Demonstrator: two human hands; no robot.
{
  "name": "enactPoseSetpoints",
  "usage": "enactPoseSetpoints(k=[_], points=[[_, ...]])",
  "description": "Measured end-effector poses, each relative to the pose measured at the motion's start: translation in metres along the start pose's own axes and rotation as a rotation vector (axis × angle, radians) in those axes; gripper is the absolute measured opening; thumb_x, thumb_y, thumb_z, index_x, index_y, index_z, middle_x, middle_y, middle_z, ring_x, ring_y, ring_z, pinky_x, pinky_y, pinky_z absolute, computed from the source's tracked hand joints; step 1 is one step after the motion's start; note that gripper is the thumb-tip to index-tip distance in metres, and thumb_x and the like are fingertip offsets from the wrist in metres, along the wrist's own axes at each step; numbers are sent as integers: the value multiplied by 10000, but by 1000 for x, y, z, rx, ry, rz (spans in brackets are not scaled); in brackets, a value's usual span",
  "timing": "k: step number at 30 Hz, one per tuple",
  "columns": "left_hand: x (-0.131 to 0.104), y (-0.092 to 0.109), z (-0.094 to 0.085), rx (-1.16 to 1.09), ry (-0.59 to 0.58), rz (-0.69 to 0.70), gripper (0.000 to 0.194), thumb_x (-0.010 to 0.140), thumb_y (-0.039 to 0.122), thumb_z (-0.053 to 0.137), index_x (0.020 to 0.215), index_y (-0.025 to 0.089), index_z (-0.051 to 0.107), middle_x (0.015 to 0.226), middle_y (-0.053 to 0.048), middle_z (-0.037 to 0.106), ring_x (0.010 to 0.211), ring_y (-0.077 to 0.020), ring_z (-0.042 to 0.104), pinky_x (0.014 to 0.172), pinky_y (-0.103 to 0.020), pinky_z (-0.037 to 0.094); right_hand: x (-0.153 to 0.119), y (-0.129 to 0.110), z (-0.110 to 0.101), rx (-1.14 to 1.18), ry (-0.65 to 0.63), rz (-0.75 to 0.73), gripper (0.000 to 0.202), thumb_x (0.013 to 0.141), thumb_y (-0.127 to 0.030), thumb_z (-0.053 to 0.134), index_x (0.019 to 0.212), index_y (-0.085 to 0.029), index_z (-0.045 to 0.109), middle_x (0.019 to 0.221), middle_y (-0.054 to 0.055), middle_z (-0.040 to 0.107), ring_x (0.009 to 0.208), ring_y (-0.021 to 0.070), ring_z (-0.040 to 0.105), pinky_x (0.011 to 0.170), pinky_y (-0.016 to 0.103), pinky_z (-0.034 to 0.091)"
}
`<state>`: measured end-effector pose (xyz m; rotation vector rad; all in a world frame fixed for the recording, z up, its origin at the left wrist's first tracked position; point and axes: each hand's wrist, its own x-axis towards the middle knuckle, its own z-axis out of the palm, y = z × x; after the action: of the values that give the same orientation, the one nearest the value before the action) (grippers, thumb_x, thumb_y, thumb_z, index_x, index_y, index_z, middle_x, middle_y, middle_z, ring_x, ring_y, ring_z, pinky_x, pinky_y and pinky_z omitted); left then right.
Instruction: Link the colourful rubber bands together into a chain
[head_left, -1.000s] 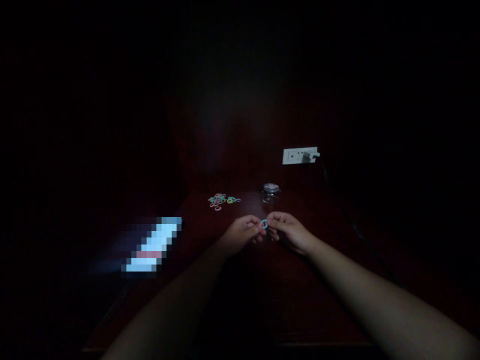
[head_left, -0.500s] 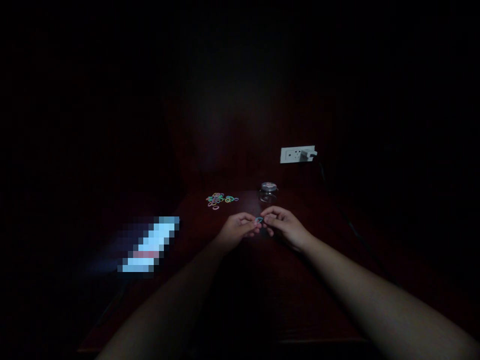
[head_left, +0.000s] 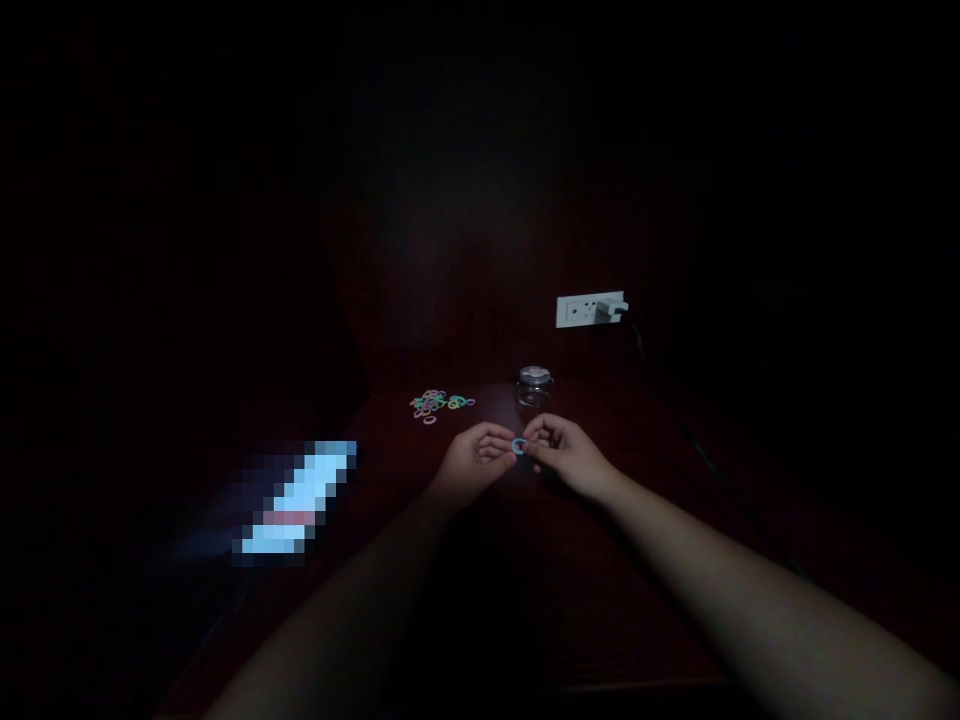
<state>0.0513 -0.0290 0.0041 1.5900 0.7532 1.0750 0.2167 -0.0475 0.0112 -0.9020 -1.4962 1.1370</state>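
Between my fingertips, above the dark red table, is a small light-blue hair tie (head_left: 518, 446), its ring shape facing me. My left hand (head_left: 475, 460) pinches its left side, thumb and fingers closed. On the other side my right hand (head_left: 564, 452) grips it between thumb and forefinger, with the remaining fingers curled. Beyond my left hand lies a loose pile of pastel hair ties (head_left: 435, 402) in pink, yellow, green and purple. A small clear jar (head_left: 534, 388) with its lid on stands just behind my right hand.
A glowing, pixelated screen (head_left: 300, 500) lies at the left of the table (head_left: 585, 600). On the back wall is a white socket plate (head_left: 589, 309) with a plug in it. A dark cable (head_left: 705, 458) runs down along the right side. The surroundings are very dark.
The blue hair tie has turned from a narrow, tilted loop to a rounder ring facing me. Both hands still hold it and have shifted only slightly.
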Motion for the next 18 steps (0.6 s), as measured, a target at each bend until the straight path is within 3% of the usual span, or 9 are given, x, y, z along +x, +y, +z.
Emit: enactPoseSetpoints(k=[4,9,18], points=[[0,0,1,-29,6,-31,353,613,174,704,936,99,582,796,-54,636,712,-102,594,697,-234,468,1,4,-1,-57,40,5,251,647,-309,650,797,-150,527,595,-33,520,459,63,448,442,200,328],[2,-3,1,58,14,-62,251,626,220,698,818,86,609,732,-49,636,653,-96,579,649,-226,463,0,6,-3,-256,35,-50,164,673,-282,618,718,-137,554,566,-28,484,476,60,367,436,195,276],[1,-1,2,102,-18,-87,188,658,244,669,741,110,565,620,-24,619,573,-94,576,555,-200,435,-2,6,-2,-335,-23,-120,97,711,-235,572,699,-156,516,555,-33,459,494,70,366,449,193,284]])
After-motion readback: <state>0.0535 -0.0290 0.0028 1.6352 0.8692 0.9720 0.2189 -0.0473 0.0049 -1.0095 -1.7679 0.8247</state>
